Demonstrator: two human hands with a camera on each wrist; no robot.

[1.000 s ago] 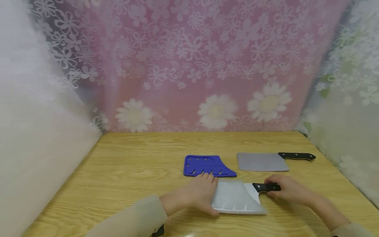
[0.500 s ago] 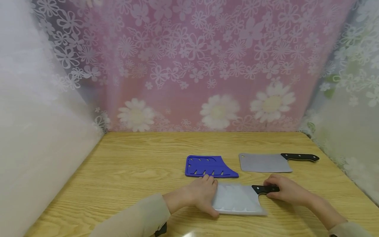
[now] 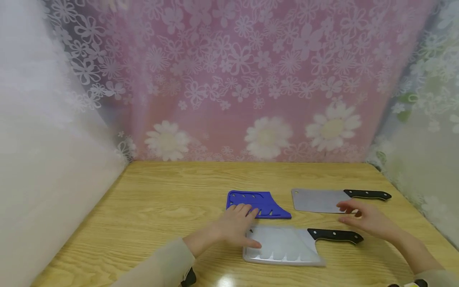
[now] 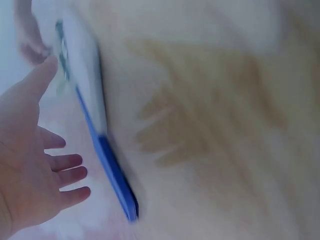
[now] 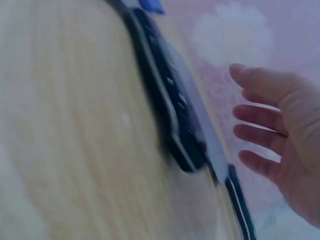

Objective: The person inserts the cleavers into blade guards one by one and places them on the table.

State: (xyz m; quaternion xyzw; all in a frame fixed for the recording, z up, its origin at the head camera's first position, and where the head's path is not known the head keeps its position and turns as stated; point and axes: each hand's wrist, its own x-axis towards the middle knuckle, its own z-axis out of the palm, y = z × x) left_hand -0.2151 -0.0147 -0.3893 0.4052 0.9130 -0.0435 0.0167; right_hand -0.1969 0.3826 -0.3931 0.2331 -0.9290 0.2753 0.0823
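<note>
In the head view, a cleaver with a black handle lies near the front of the table. A translucent white blade cover sits over its blade. My left hand is spread above the cover's left end, and the left wrist view shows its fingers apart with nothing held. Off the handle and above it is my right hand, its fingers loosely bent around nothing. Behind the cover, partly hidden by my left fingers, lies a blue blade cover. A second cleaver, its blade bare, rests behind my right hand.
The wood-grain table carries all these things. A pink flowered curtain hangs along its back edge. Pale sheets close in both sides, the left one and the right one.
My right hand has let go of the covered cleaver's handle and moved up and away. My left hand has lifted off the white cover, shifting slightly left.
</note>
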